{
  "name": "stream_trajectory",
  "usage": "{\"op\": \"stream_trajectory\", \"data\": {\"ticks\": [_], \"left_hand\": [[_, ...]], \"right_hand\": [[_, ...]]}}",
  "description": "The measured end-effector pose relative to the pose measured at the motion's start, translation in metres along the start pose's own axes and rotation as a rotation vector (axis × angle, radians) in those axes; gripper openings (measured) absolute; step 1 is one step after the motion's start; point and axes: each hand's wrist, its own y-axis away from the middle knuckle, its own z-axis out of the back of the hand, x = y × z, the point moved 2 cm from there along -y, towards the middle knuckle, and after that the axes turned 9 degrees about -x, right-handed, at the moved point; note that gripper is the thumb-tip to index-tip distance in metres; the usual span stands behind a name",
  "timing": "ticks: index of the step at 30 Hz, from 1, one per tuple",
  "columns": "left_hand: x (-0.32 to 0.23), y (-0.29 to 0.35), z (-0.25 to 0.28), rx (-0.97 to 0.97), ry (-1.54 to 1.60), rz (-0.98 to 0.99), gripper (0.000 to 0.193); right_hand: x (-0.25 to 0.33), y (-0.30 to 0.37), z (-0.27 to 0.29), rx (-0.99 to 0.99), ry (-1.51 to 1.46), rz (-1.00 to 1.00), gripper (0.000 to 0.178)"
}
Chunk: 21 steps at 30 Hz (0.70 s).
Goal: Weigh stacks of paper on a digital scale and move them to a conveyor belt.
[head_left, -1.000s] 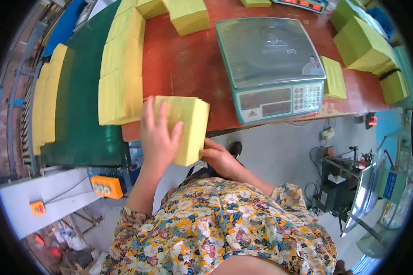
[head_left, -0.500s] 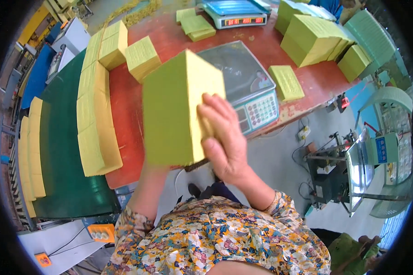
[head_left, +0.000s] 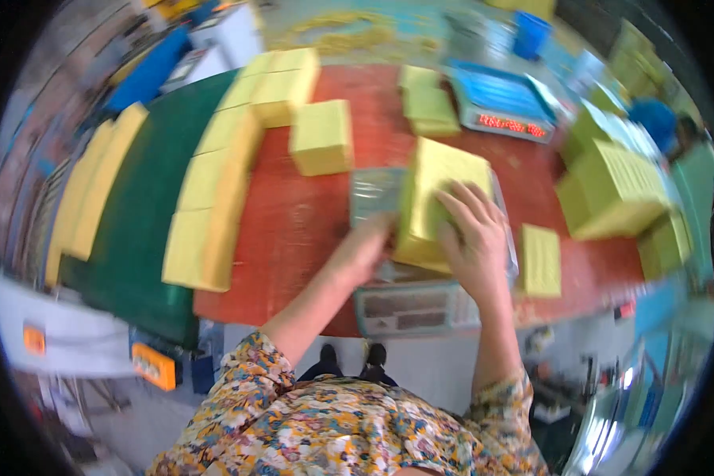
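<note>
A thick block of yellow paper sheets (head_left: 424, 218) stands on the plate of a weighing scale (head_left: 375, 190), held between my two hands. At the block's lower left is my left hand (head_left: 371, 244), blurred, its fingertips partly hidden behind the block. My right hand (head_left: 477, 230) lies against the block's near right side, thumb and fingers bent over the sheets. A thinner yellow stack (head_left: 541, 262) rests right of the scale, apart from my hand. Farther left sits another yellow block (head_left: 321, 139).
Joined yellow blocks form a row (head_left: 206, 178) along the red table's (head_left: 285, 238) left side, beside a green belt (head_left: 127, 230). A second scale (head_left: 504, 103) stands at the back. Large yellow stacks (head_left: 611, 194) occupy the right, near another person (head_left: 694, 151).
The yellow block has gone from upright in the air before me to the scale, farther away and to the right. Both hands moved with it, and the view has turned.
</note>
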Motion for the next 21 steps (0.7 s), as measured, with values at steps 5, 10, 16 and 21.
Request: {"op": "stream_trajectory", "data": {"ticks": [5, 10, 16, 21], "left_hand": [[-0.031, 0.036, 0.033, -0.064, -0.282, -0.124, 0.044], [-0.09, 0.045, 0.102, -0.079, -0.437, -0.228, 0.041], [-0.197, -0.027, 0.2, -0.207, -0.751, -0.466, 0.039], [-0.27, -0.172, 0.304, -0.526, -1.296, -0.571, 0.036]], "right_hand": [[0.017, 0.001, 0.003, 0.148, 0.095, 0.0, 0.037], [0.058, -0.018, 0.002, 0.206, 0.237, -0.044, 0.038], [0.146, -0.072, -0.116, 0.277, -0.223, 0.113, 0.048], [0.145, -0.083, -0.256, 0.406, -0.035, 0.083, 0.056]]}}
